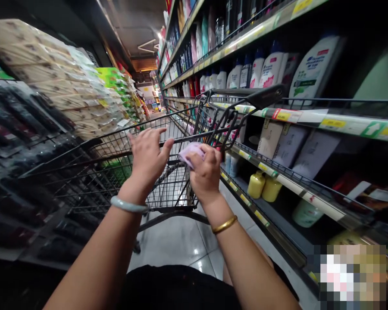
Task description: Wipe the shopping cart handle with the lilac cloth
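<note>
Where visible, cloth (185, 155) in right fingers (211, 156)

Centre: narrow gap between left hand (148, 148) and right hand (207, 165); cloth (185, 156) juts into it, cart (168, 189) mesh stands behind. Right of centre: handle (265, 95) cuts across in front of shelf (310, 115). Right: wire guard (313, 101) along shelf edge, in way of bottles (315, 71). Left: stacked packs (51, 82) wall off side. Upper centre: open air above cart, down aisle (154, 114). Lower centre: open floor (171, 245) below cart.
</note>
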Available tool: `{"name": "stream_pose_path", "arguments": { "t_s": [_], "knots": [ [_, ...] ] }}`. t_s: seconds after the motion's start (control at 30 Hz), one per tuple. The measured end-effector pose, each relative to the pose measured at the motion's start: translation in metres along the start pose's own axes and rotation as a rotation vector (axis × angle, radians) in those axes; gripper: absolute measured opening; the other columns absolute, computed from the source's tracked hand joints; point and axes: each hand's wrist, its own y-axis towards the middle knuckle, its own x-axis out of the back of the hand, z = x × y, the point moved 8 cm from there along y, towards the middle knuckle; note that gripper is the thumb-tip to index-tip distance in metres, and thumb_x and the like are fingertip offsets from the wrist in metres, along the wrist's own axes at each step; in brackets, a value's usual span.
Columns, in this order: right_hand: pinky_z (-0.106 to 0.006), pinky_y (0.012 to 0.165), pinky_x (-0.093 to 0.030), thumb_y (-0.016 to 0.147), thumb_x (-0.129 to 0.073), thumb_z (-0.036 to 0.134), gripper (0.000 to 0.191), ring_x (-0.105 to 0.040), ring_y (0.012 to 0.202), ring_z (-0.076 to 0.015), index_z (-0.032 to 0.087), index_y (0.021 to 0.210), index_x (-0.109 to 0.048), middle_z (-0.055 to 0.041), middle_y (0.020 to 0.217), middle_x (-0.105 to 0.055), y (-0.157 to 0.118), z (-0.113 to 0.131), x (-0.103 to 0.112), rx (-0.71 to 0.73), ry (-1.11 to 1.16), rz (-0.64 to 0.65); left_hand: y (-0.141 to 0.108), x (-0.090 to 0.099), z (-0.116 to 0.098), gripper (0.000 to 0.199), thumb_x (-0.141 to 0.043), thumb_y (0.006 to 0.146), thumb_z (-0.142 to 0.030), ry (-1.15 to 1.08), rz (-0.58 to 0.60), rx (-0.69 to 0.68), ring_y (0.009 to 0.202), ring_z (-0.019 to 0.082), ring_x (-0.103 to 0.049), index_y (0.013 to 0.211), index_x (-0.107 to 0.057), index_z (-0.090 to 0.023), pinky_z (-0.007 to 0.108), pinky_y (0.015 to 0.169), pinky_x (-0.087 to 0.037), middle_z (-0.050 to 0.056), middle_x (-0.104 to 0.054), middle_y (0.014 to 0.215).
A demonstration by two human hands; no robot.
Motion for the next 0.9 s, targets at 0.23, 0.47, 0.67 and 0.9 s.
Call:
{"name": "stream_pose_path", "arguments": {
  "t_s": [0.23,0.47,0.67,0.9],
  "knots": [
    [-0.051,0.106,-0.052,0.099,-0.063,0.023,0.013,-0.056,0.122,-0.0267,0.021,0.108,-0.072,-0.0131,0.127,-0.053,0.021,-0.026,0.04,0.015,-0.037,-0.254,0.005,-0.021,-0.015,0.062,-0.029,0.104,-0.069,0.158,0.071,0.013,0.1,0.031,-0.064,0.089,-0.067,-0.023,0.044,0.098,-0.039,0.012,-0.074,0.097],
    [-0.051,0.105,-0.05,0.095,-0.062,0.018,0.015,-0.054,0.118,-0.026,0.025,0.103,-0.072,-0.0091,0.123,-0.051,-0.012,-0.023,0.002,0.023,0.043,-0.104,0.006,-0.022,-0.012,0.069,-0.018,0.103,-0.074,0.157,0.052,0.018,0.1,0.028,-0.062,0.086,-0.063,-0.023,0.039,0.087,-0.035,0.011,-0.072,0.093],
    [-0.055,0.107,-0.048,0.094,-0.068,0.029,0.011,-0.051,0.121,-0.0276,0.023,0.101,-0.071,-0.0095,0.123,-0.047,-0.017,-0.043,0.018,0.002,0.06,-0.251,0.007,-0.024,-0.01,0.072,-0.018,0.1,-0.078,0.12,0.057,0.005,0.104,0.029,-0.061,0.088,-0.064,-0.024,0.04,0.085,-0.034,0.011,-0.072,0.094],
    [-0.045,0.102,-0.049,0.088,-0.066,0.016,0.023,-0.05,0.115,-0.0293,0.024,0.106,-0.078,-0.013,0.125,-0.059,-0.086,-0.02,-0.054,0.015,-0.032,0.5,0.014,-0.029,-0.004,0.074,-0.02,0.1,-0.078,0.082,0.081,0.014,0.101,0.03,-0.061,0.089,-0.067,-0.022,0.041,0.085,-0.033,0.011,-0.071,0.092]
  ]
}}
